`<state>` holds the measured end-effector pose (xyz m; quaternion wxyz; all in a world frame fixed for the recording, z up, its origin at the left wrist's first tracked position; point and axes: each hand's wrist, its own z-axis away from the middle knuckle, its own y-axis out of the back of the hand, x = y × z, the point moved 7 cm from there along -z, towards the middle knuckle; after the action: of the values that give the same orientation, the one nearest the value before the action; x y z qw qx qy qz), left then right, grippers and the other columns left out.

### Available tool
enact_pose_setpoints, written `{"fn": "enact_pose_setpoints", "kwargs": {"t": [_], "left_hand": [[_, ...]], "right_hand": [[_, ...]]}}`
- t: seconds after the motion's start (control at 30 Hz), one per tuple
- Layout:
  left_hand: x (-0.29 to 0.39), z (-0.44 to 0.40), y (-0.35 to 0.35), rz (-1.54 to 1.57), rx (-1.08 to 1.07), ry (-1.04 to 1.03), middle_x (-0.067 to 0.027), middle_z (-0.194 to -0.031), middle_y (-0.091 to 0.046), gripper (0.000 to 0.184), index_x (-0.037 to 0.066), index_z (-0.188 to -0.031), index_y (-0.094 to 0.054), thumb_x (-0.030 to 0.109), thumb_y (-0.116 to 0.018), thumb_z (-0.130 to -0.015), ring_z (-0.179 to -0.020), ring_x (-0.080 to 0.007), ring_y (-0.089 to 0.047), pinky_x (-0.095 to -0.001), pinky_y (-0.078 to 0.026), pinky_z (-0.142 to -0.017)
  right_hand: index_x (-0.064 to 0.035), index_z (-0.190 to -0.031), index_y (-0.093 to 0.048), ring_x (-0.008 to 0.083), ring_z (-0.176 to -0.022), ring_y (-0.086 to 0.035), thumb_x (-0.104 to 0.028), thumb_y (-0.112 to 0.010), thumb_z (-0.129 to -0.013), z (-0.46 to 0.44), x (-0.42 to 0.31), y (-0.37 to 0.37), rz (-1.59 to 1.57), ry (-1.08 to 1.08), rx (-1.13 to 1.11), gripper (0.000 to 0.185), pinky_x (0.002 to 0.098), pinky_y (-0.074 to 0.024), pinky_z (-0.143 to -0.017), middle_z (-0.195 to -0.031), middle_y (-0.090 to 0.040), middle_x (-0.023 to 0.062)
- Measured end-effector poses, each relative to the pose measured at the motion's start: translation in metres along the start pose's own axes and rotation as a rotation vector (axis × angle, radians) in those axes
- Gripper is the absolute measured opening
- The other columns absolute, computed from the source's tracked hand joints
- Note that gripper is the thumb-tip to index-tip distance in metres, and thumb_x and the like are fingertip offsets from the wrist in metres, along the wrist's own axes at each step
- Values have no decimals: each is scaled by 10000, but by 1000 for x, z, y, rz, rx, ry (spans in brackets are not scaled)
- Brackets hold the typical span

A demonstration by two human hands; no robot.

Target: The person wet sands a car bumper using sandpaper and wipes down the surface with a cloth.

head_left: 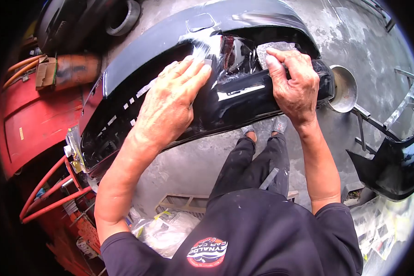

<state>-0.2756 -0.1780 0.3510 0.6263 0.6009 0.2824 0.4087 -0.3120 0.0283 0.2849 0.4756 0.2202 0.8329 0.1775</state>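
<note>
A glossy black car bumper (244,99) with a grey upper band spans the area in front of me. My left hand (170,99) lies on it left of the middle, fingers together and pressing a small grey pad (208,61), perhaps sandpaper, onto a wet, whitish patch. My right hand (296,80) grips a crumpled, wet greyish cloth (267,49) between thumb and fingers, over the recess on the bumper's right side. Milky streaks run over the surface between both hands. My left palm hides part of the bumper.
A metal basin (349,92) stands just beyond the bumper's right end. Metal stand bars (361,124) and another black panel (386,170) are at right. Red bodywork (32,124) and a red tubular frame (55,188) are at left. Plastic sheeting (170,232) lies by my feet.
</note>
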Motion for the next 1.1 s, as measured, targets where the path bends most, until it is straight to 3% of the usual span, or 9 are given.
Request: {"fn": "enact_pose_setpoints", "kwargs": {"t": [0.2,0.33,0.53,0.63,0.67,0.73,0.77,0.97,1.1], "left_hand": [[17,116,6,-192,-41,47,-226,-1397,-647,515,-31,-1351,-660,-58,-601,-840,-1371,-374,-579,-496,-411,-1178],[25,60,1,-179,-26,-29,-236,-1426,-611,534,-64,-1359,-622,-24,-601,-827,-1375,-374,-561,-502,-406,-1181],[18,135,2,-279,32,38,-206,-1414,-649,463,-2,-1321,-703,-39,-644,-863,-1376,-347,-585,-501,-450,-1147],[24,108,-7,-186,103,51,-209,-1417,-642,500,-12,-1371,-661,-35,-620,-874,-1385,-364,-572,-499,-440,-1150],[31,82,-8,-57,63,51,-212,-1459,-609,641,-23,-1395,-632,-166,-539,-778,-1428,-368,-528,-505,-398,-1188],[35,72,-14,-37,86,48,-213,-1461,-604,655,-25,-1402,-619,-168,-531,-769,-1431,-361,-525,-503,-396,-1190],[31,84,-12,-77,86,16,-185,-1430,-631,499,-16,-1374,-643,2,-605,-876,-1389,-338,-567,-499,-425,-1168],[10,155,5,-129,215,171,-198,-1392,-666,477,-2,-1360,-670,-35,-623,-886,-1352,-362,-598,-499,-447,-1160],[37,78,-9,-15,140,58,-232,-1395,-646,584,-48,-1328,-671,-143,-561,-762,-1395,-388,-555,-494,-421,-1191]], "right_hand": [[-40,-1036,-766,316,-924,-709,-124,-737,-909,0,0,-2,13,29,36,154,398,-527,-889,-981,-757,127],[-43,-1024,-769,307,-916,-715,-136,-738,-918,1,-1,-2,45,29,30,143,386,-528,-886,-980,-762,116],[-47,-1008,-774,297,-920,-720,-147,-738,-928,1,2,-3,23,2,34,133,379,-527,-898,-988,-769,112],[-45,-1003,-774,298,-927,-721,-147,-740,-928,-1,2,-3,60,24,47,132,378,-523,-899,-990,-771,110],[-44,-1001,-774,296,-928,-722,-147,-741,-927,1,0,-5,73,22,43,131,378,-522,-899,-987,-771,110],[-50,-994,-777,277,-914,-725,-160,-747,-930,1,0,-4,48,37,56,131,376,-522,-890,-960,-771,106],[-53,-1001,-778,276,-911,-724,-161,-745,-934,1,1,-3,55,17,39,131,376,-521,-889,-960,-770,104],[-58,-1020,-774,282,-919,-719,-175,-726,-950,-3,-4,-11,85,18,-1,144,377,-519,-883,-978,-769,102],[-66,-1017,-781,289,-916,-720,-172,-730,-945,0,-1,-7,97,15,-8,139,383,-521,-896,-981,-771,107]]}}
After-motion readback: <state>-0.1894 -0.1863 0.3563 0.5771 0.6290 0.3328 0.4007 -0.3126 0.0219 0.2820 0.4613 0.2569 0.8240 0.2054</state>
